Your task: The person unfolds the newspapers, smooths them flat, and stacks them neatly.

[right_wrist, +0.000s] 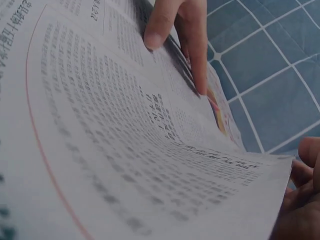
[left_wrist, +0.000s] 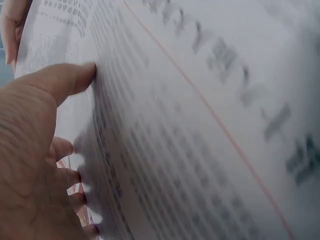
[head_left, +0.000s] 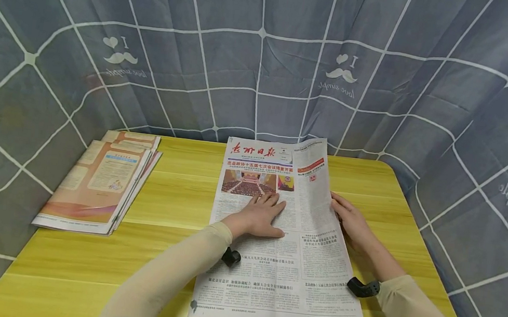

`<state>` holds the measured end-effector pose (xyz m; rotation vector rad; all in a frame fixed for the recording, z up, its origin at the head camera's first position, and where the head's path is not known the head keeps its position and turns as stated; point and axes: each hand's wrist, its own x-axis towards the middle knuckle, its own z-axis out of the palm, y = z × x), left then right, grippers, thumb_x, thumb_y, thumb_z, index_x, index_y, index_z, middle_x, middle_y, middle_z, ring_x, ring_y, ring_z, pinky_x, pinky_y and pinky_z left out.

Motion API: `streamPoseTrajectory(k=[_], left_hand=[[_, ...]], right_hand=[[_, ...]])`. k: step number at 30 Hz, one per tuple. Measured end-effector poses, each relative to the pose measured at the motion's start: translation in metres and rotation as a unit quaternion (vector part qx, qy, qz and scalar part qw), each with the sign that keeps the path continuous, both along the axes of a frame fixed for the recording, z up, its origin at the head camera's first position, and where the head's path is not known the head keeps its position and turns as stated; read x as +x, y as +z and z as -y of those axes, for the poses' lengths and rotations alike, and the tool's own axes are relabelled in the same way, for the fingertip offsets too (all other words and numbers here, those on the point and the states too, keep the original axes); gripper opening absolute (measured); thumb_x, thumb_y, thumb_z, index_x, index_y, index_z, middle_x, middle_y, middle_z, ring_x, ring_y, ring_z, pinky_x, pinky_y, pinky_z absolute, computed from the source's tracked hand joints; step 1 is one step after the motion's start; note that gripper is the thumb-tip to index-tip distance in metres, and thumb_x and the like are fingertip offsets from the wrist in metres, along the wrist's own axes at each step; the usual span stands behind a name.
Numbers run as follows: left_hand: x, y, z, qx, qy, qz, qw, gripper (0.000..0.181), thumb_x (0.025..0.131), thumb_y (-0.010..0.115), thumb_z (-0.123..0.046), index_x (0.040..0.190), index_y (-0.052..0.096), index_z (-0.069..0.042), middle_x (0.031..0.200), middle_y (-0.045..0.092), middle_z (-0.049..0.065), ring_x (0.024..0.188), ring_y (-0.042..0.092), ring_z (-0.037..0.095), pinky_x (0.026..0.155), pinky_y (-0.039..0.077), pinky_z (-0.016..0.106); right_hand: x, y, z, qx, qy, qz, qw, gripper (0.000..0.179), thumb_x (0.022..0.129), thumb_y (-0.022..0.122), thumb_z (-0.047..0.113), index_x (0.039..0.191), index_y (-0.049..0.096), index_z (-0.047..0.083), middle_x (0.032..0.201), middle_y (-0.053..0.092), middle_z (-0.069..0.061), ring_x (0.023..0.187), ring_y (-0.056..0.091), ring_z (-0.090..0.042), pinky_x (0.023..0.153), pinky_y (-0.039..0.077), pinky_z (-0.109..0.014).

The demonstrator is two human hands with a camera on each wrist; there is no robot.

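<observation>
A printed newspaper point(head_left: 248, 247) lies lengthwise on the yellow wooden table, with a red masthead and a colour photo near its top. My left hand point(head_left: 257, 217) rests on its middle, fingers spread just below the photo. At the right edge, my right hand point(head_left: 355, 227) grips the sheet, which bends up there. In the right wrist view, the raised edge of the newspaper point(right_wrist: 220, 175) stands before the curled fingers of that hand point(right_wrist: 302, 200). The left wrist view shows the thumb and fingertips of the left hand point(left_wrist: 35, 125) against the print.
A stack of folded, peach-coloured papers point(head_left: 100, 183) sits at the left of the table point(head_left: 172, 212). A grey-blue curtain point(head_left: 227, 61) with white grid lines hangs behind and along both sides.
</observation>
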<state>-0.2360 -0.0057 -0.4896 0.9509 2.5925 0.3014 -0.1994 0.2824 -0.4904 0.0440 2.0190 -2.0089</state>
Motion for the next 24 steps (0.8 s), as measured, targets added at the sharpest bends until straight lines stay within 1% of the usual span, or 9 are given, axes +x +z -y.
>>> streamPoseTrajectory(k=[4, 5, 7, 9, 11, 14, 16, 19, 24], left_hand=[[0.003, 0.002, -0.011, 0.061, -0.008, 0.037, 0.9974, 0.085, 0.1, 0.059, -0.045, 0.166, 0.015, -0.014, 0.171, 0.011, 0.012, 0.157, 0.007, 0.031, 0.124, 0.007, 0.05], [0.004, 0.002, -0.014, 0.084, -0.006, 0.051, 0.9952, 0.085, 0.101, 0.058, -0.044, 0.166, 0.013, -0.014, 0.171, 0.012, 0.011, 0.156, 0.007, 0.03, 0.124, 0.008, 0.047], [0.006, 0.002, -0.022, 0.134, 0.002, 0.084, 0.9874, 0.085, 0.103, 0.055, -0.044, 0.166, 0.008, -0.014, 0.171, 0.011, 0.009, 0.156, 0.009, 0.027, 0.124, 0.01, 0.043], [0.008, 0.002, -0.03, 0.188, 0.017, 0.121, 0.9746, 0.086, 0.104, 0.053, -0.046, 0.166, 0.004, -0.014, 0.171, 0.01, 0.007, 0.156, 0.01, 0.023, 0.124, 0.012, 0.04], [0.011, 0.005, -0.037, 0.236, 0.03, 0.16, 0.9581, 0.086, 0.105, 0.053, -0.045, 0.166, 0.001, -0.014, 0.171, 0.007, 0.005, 0.156, 0.009, 0.019, 0.124, 0.015, 0.039], [0.015, 0.006, -0.047, 0.286, 0.049, 0.2, 0.936, 0.087, 0.106, 0.051, -0.046, 0.166, -0.004, -0.015, 0.172, 0.002, 0.003, 0.156, 0.007, 0.017, 0.123, 0.017, 0.04], [0.017, 0.006, -0.052, 0.304, 0.059, 0.207, 0.9278, 0.088, 0.106, 0.049, -0.047, 0.165, -0.006, -0.014, 0.171, 0.0, 0.004, 0.155, 0.007, 0.018, 0.123, 0.017, 0.039], [0.017, 0.002, -0.059, 0.324, 0.072, 0.202, 0.9215, 0.088, 0.106, 0.046, -0.052, 0.165, -0.007, -0.013, 0.171, 0.0, 0.005, 0.155, 0.011, 0.02, 0.123, 0.018, 0.037], [0.018, 0.0, -0.065, 0.349, 0.093, 0.208, 0.9092, 0.088, 0.106, 0.042, -0.056, 0.165, -0.009, -0.016, 0.171, 0.006, 0.008, 0.148, 0.035, 0.026, 0.118, 0.03, 0.034]], right_hand=[[0.001, 0.002, 0.003, -0.002, 0.014, -0.005, 0.9999, 0.062, 0.111, 0.04, 0.041, 0.166, 0.022, 0.017, 0.152, 0.039, -0.023, 0.115, 0.059, -0.024, 0.087, 0.054, -0.033], [0.001, 0.002, 0.003, -0.001, 0.019, -0.007, 0.9998, 0.062, 0.112, 0.039, 0.041, 0.166, 0.022, 0.016, 0.153, 0.038, -0.023, 0.117, 0.057, -0.025, 0.088, 0.053, -0.033], [0.001, 0.002, 0.003, 0.003, 0.028, -0.013, 0.9995, 0.062, 0.112, 0.038, 0.042, 0.165, 0.022, 0.015, 0.154, 0.037, -0.023, 0.121, 0.056, -0.026, 0.09, 0.053, -0.032], [0.0, 0.002, 0.003, 0.006, 0.038, -0.017, 0.9991, 0.061, 0.112, 0.037, 0.041, 0.165, 0.023, 0.013, 0.156, 0.037, -0.023, 0.125, 0.053, -0.027, 0.092, 0.052, -0.031], [0.0, 0.003, 0.003, 0.011, 0.047, -0.02, 0.9987, 0.061, 0.112, 0.036, 0.041, 0.165, 0.022, 0.013, 0.158, 0.035, -0.022, 0.13, 0.05, -0.028, 0.093, 0.051, -0.03], [0.001, 0.005, 0.004, 0.017, 0.055, -0.02, 0.9981, 0.06, 0.113, 0.036, 0.039, 0.165, 0.022, 0.012, 0.159, 0.034, -0.022, 0.135, 0.047, -0.03, 0.094, 0.051, -0.028], [0.002, 0.007, 0.005, 0.023, 0.059, -0.02, 0.9978, 0.06, 0.113, 0.037, 0.037, 0.165, 0.022, 0.013, 0.161, 0.033, -0.021, 0.137, 0.046, -0.032, 0.095, 0.05, -0.028], [0.003, 0.008, 0.006, 0.031, 0.069, -0.024, 0.9968, 0.059, 0.113, 0.038, 0.034, 0.165, 0.021, 0.012, 0.162, 0.031, -0.021, 0.138, 0.045, -0.035, 0.097, 0.05, -0.029], [0.003, 0.008, 0.007, 0.048, 0.073, -0.036, 0.9955, 0.059, 0.112, 0.042, 0.032, 0.164, 0.023, 0.011, 0.159, 0.037, -0.02, 0.135, 0.05, -0.03, 0.104, 0.048, -0.037]])
